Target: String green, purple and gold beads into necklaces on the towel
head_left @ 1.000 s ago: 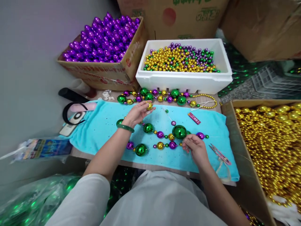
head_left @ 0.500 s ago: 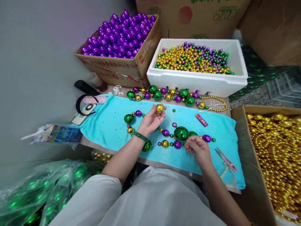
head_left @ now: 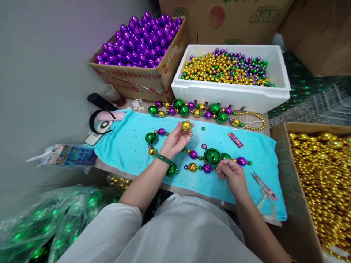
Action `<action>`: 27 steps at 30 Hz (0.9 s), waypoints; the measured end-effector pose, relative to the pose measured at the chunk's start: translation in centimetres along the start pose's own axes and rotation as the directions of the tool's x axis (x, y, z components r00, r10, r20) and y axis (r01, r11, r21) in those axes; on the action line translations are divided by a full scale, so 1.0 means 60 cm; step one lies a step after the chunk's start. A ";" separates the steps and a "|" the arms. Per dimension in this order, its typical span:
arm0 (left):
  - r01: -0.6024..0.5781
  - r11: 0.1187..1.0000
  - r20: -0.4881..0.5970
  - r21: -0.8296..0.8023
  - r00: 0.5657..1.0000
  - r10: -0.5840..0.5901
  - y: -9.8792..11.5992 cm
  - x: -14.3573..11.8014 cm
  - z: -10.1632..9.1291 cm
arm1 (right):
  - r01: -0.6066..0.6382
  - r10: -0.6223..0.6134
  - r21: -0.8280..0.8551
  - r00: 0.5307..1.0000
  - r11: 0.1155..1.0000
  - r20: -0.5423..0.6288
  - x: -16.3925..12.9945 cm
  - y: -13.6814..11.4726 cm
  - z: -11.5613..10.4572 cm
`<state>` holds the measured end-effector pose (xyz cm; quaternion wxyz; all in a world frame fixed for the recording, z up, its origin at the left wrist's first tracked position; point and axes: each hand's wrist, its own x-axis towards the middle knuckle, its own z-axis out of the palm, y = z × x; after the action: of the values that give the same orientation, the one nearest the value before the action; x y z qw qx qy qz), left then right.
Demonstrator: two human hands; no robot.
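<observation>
My left hand is closed around a shiny gold bead, held up above the towel. A thin thread runs from it down to a small purple bead and a large green bead. Beside that green bead, my right hand is pinched, and what lies between its fingertips is too small to make out. A strand of green, gold and purple beads curves across the turquoise towel, partly behind my left hand. One loose small green bead rests on the towel.
Scissors and a red packet lie at the right. Behind are a finished-looking bead necklace, a foam box of small beads and a carton of purple ones. A carton of gold beads stands right.
Almost nothing differs. The view has shifted very slightly, and both hands keep the same hold and place.
</observation>
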<state>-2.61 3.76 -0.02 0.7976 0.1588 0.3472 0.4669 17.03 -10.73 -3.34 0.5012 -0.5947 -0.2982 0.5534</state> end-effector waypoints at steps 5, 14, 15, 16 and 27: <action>-0.003 1.000 0.000 0.009 1.000 0.003 0.000 0.001 -0.003 | -0.012 0.012 0.019 1.000 1.000 0.000 0.001 0.003 -0.001; -0.040 0.993 0.055 0.108 0.998 0.034 -0.011 -0.006 -0.003 | -0.023 0.023 0.013 1.000 1.000 -0.002 0.003 0.006 -0.001; -0.071 0.986 0.084 0.152 0.995 0.058 -0.014 -0.008 -0.003 | -0.023 0.023 0.011 1.000 1.000 -0.002 0.003 0.005 -0.001; -0.100 0.977 0.113 0.189 0.990 0.080 -0.016 -0.011 -0.003 | -0.022 0.022 0.008 1.000 1.000 -0.002 0.003 0.005 0.000; -0.143 0.949 0.218 0.280 0.973 0.082 -0.020 -0.021 0.000 | -0.004 0.004 -0.011 1.000 1.000 -0.006 0.006 0.005 -0.021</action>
<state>-2.26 2.06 -0.18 0.7684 0.3421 0.3197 0.4362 18.26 -10.86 -3.90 0.4978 -0.5996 -0.2986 0.5509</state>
